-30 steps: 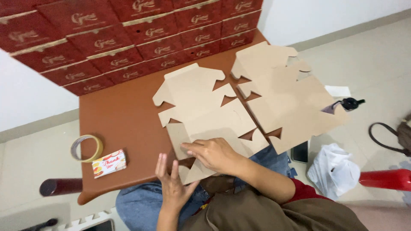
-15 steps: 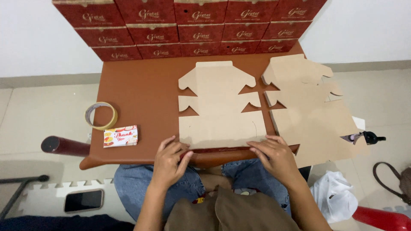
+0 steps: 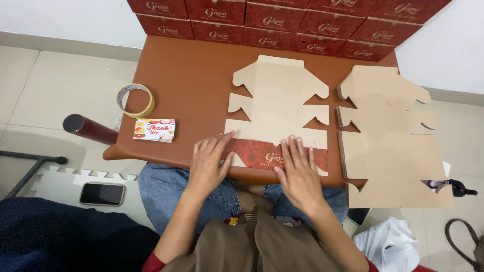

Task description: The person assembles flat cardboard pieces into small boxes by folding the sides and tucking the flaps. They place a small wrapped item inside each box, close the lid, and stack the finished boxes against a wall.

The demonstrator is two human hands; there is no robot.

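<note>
Both the left hand (image 3: pixel 209 163) and the right hand (image 3: pixel 298 174) lie released, palms flat, pressing the folded red flap (image 3: pixel 275 155) of the flat cardboard box blank (image 3: pixel 277 100) at the counter's (image 3: pixel 191 75) near edge; a tape roll (image 3: pixel 135 100) lies well left of the blank.

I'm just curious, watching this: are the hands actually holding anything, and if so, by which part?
Nothing is gripped. Both the left hand and right hand press flat on the folded-over red flap at the near edge of the flat cardboard box blank.

Brown table (image 3: pixel 191 75), white wall (image 3: pixel 60 17), beige tiled floor (image 3: pixel 55 90) (evenly lit).
</note>
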